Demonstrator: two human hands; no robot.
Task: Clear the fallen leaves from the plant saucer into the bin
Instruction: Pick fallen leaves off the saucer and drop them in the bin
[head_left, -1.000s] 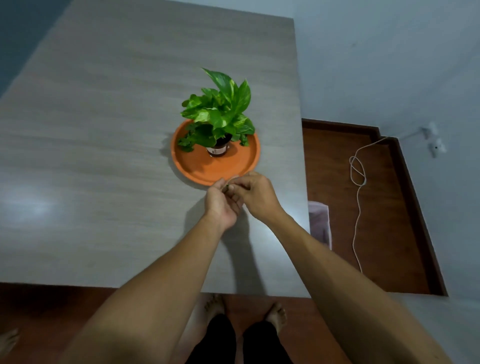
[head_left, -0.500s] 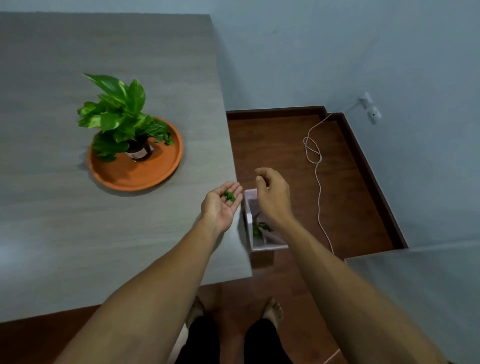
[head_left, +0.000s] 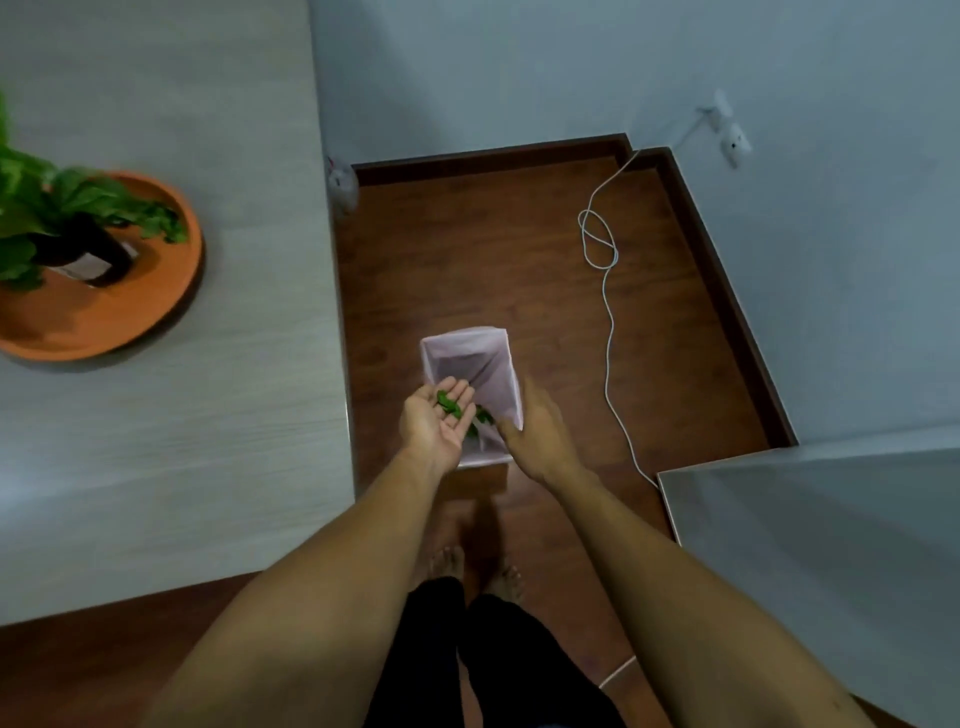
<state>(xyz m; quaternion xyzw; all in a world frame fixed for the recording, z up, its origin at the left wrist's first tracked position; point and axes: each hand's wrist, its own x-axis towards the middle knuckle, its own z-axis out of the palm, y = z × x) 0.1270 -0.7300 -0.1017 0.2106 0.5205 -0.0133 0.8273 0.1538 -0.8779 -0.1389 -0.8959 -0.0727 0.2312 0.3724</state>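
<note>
Fallen leaves are cupped in the left hand, palm up, above the bin.

The left hand is held open with fingers loosely spread, the small green leaves lying on the palm near the fingers, directly over the near part of the bin's opening. The right hand is placed just beside it at the bin's near right corner, fingers relaxed and slightly curled, with nothing seen in its grip. More green leaves are seen inside the pale-lined bin, which stands on the wooden floor just beside the tabletop edge. The orange saucer is set on the tabletop at the left, well apart from the bin, with the potted plant standing in it.
</note>
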